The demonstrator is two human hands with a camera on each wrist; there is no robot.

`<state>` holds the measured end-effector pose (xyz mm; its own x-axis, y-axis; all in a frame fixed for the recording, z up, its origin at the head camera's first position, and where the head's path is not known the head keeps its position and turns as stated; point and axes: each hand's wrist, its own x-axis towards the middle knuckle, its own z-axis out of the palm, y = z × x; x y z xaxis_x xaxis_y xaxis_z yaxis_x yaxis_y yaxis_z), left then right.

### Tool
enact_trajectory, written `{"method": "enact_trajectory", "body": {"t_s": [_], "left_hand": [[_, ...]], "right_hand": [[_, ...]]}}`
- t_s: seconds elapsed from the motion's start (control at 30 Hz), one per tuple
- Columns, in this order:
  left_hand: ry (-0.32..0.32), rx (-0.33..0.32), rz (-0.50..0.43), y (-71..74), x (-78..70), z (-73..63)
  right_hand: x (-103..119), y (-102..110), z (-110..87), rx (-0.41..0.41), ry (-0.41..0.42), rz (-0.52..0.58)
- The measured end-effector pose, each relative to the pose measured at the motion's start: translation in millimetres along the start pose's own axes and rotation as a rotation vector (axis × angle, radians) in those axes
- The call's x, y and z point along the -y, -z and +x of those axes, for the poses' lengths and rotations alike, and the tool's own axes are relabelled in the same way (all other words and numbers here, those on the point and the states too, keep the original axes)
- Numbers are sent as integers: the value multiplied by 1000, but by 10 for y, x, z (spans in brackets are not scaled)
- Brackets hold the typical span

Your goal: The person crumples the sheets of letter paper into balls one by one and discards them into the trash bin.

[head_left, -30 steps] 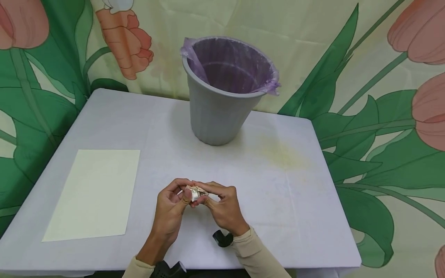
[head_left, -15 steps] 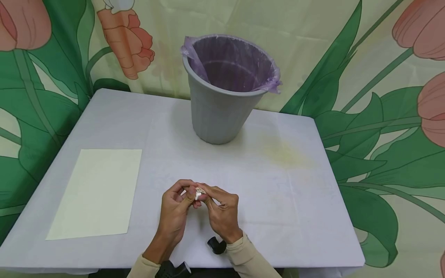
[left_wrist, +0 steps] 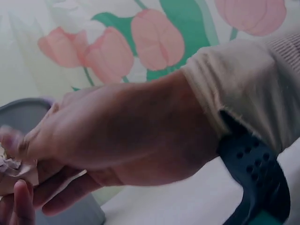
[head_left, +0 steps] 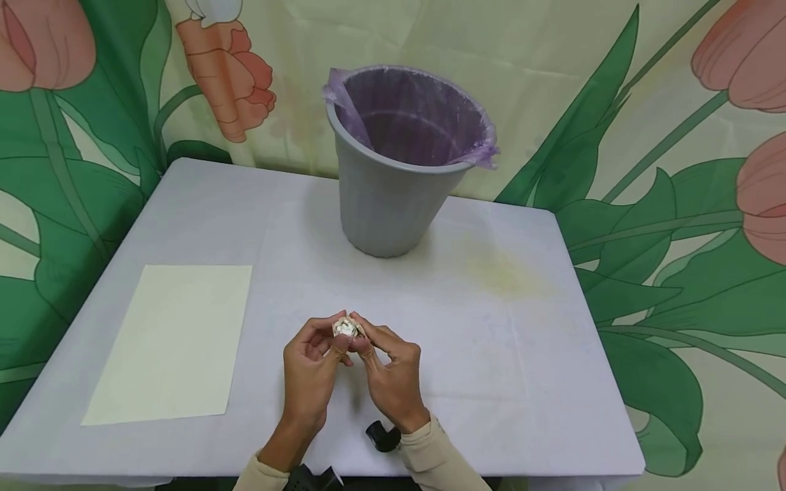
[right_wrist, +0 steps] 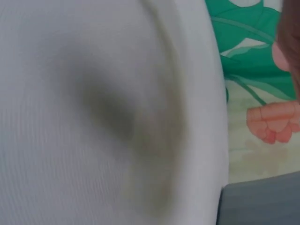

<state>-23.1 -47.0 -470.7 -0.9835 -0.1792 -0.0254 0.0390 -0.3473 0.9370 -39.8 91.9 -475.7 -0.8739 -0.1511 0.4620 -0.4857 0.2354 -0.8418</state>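
Note:
A small crumpled wad of paper (head_left: pixel 347 327), whitish with tan edges, is held up between both hands over the front part of the table. My left hand (head_left: pixel 310 375) pinches its left side with thumb and fingertips. From the right, my right hand (head_left: pixel 395 375) pinches it too, the two thumbs nearly meeting at its near side. In the left wrist view the wad (left_wrist: pixel 10 168) shows at the left edge, creased and partly covered by fingers. The right wrist view catches only a dark sliver of hand at its right edge.
A grey bin (head_left: pixel 393 211) with a purple liner (head_left: pixel 424 116) stands at the back of the white-covered table (head_left: pixel 467 409). Flat on the left lies a pale yellow sheet of paper (head_left: pixel 172 341). A flower-printed backdrop (head_left: pixel 552 68) hangs behind.
The fingers have shifted around the wad, turning it so its pale crumpled face shows more. Both hands stay close together in nearly the same place; bin and sheet are unmoved.

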Motion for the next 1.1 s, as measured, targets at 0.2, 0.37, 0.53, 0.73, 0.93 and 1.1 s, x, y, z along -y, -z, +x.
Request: {"method": "enact_trajectory", "body": {"t_s": [0.2, 0.37, 0.53, 0.73, 0.93, 1.1], "left_hand": [[28, 12, 26, 45, -19, 6], [44, 18, 23, 42, -16, 3], [-18, 20, 62, 42, -19, 0], [-81, 7, 86, 31, -16, -12], [-95, -6, 91, 23, 6, -26], [-106, -7, 59, 12, 45, -37]], "right_hand": [[-48, 120, 47, 137, -77, 192], [-99, 110, 49, 141, -88, 244], [-67, 74, 45, 132, -77, 253], [-40, 4, 41, 42, -76, 261], [3, -67, 8, -41, -83, 267], [35, -147, -31, -130, -67, 251]]}}
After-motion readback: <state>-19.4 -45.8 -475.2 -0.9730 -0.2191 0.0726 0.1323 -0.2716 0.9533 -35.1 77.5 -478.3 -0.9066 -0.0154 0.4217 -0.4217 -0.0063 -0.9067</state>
